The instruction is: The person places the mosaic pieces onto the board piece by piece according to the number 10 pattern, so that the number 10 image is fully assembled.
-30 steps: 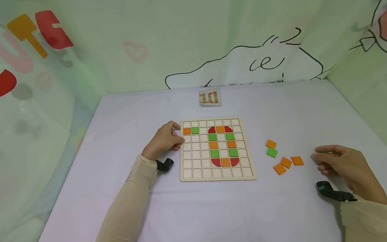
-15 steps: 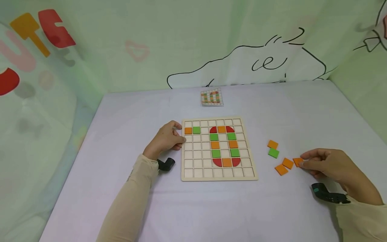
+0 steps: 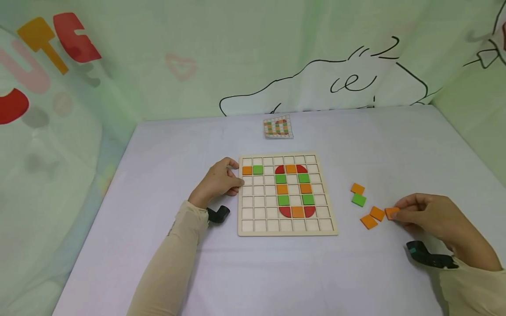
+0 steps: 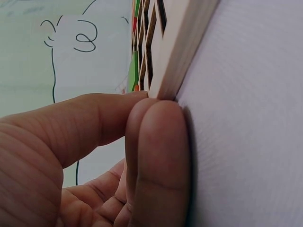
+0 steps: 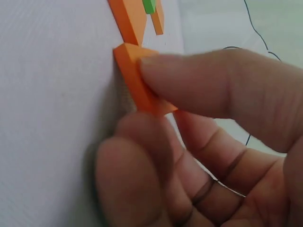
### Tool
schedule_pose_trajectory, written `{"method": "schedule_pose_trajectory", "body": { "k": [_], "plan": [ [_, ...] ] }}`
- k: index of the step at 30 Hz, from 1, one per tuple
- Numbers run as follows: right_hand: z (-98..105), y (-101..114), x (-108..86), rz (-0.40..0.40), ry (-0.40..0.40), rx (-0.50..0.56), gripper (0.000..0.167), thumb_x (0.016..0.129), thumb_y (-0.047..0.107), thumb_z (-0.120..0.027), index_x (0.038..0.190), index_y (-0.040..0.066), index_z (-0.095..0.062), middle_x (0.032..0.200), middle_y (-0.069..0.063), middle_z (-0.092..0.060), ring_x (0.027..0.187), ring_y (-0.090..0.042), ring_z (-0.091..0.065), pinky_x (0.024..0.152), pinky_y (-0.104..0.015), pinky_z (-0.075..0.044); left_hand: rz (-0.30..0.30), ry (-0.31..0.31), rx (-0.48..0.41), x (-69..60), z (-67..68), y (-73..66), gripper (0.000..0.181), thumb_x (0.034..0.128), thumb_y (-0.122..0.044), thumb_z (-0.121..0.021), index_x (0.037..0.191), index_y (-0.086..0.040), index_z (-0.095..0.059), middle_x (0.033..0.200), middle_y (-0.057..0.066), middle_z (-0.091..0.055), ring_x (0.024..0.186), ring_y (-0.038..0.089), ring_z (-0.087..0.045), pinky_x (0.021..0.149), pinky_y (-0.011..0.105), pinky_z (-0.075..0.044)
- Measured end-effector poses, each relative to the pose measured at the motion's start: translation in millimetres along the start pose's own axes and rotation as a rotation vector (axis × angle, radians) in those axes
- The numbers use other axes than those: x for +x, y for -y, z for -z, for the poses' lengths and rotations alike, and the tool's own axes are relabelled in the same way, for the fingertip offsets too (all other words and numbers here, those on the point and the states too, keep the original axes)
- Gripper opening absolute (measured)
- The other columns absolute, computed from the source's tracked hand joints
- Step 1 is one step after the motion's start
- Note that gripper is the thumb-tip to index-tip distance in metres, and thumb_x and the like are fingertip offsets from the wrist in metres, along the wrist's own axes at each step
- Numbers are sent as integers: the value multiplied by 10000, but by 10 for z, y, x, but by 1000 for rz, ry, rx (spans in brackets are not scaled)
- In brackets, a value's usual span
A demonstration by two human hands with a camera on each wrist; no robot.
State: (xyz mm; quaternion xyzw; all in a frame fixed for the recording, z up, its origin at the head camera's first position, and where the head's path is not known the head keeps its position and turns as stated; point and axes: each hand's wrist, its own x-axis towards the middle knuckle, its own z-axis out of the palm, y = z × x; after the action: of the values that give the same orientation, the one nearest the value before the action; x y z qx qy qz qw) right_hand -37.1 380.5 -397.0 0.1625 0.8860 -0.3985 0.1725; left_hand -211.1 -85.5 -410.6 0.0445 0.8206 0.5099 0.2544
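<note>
My left hand grips the left edge of the wooden grid board; in the left wrist view the thumb lies at the top of the board's edge, fingertips against its side. The board carries a ring of red, green and orange pieces, plus an orange tile and a green tile at upper left. To the right, my right hand pinches an orange tile, its near edge tilted up off the cloth in the right wrist view. Part of that tile is behind the thumb.
Between board and right hand lie orange tiles and a green tile. Behind the board stands a patterned card. A printed curtain borders the table's back.
My right hand has moved left to the rightmost loose orange tile and taken hold of it. The green piece earlier between its fingers is out of sight. The left hand keeps its place on the board.
</note>
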Motion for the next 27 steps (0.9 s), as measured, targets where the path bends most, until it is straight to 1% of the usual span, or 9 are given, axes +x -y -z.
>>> {"method": "schedule_pose_trajectory", "body": {
  "k": [3,5,9,12,17,20,24,27],
  "plan": [
    [-1,-1,10,19,8,90,392,957,267,-783,1182,-21,-640,896,59,-750,766,-131,-679,694,-252,-597,1,0,0,7,-2,-3,500,908,5,-759,1340,-28,-508,919,114,-580,641,150,-645,621,249,-620],
    [-10,8,35,44,-10,146,330,970,203,-763,1173,-29,-643,906,77,-748,771,-142,-706,704,-267,-624,3,-2,-1,12,-3,-2,500,907,6,-760,1337,-31,-509,923,115,-580,642,151,-646,620,250,-620],
    [-60,104,87,94,-31,283,164,987,126,-735,1118,40,-690,927,94,-731,784,-161,-734,712,-280,-643,5,-3,0,15,-3,-3,499,907,9,-762,1336,-29,-509,925,114,-579,643,151,-646,619,249,-620],
    [-134,247,124,126,-20,362,91,995,106,-720,1082,85,-705,928,71,-737,787,-165,-736,719,-273,-643,5,-3,1,19,-5,-3,501,909,12,-761,1339,-25,-508,922,112,-579,644,150,-646,619,248,-621],
    [-277,508,201,162,19,407,119,1013,118,-695,1097,35,-685,929,31,-737,791,-171,-736,741,-277,-645,1,-3,0,17,-3,3,501,911,16,-758,1343,-21,-509,917,110,-583,646,151,-645,617,249,-621],
    [-367,652,262,169,40,412,158,1017,118,-683,1119,0,-663,924,30,-724,789,-152,-732,740,-277,-646,1,-6,5,13,-3,-1,499,909,16,-761,1339,-23,-511,913,112,-588,644,153,-644,612,250,-620],
    [-488,833,348,144,47,398,246,1014,139,-674,1175,-39,-622,927,36,-711,794,-124,-722,747,-272,-644,0,-8,5,22,-3,2,499,909,13,-762,1339,-25,-512,915,112,-591,646,154,-644,613,254,-623],
    [-584,956,406,125,55,415,300,1011,149,-671,1214,-57,-592,952,23,-698,803,-121,-716,757,-269,-642,-3,-7,4,35,-3,7,500,908,11,-762,1340,-26,-512,919,112,-593,652,156,-647,616,259,-625]
  ]
}}
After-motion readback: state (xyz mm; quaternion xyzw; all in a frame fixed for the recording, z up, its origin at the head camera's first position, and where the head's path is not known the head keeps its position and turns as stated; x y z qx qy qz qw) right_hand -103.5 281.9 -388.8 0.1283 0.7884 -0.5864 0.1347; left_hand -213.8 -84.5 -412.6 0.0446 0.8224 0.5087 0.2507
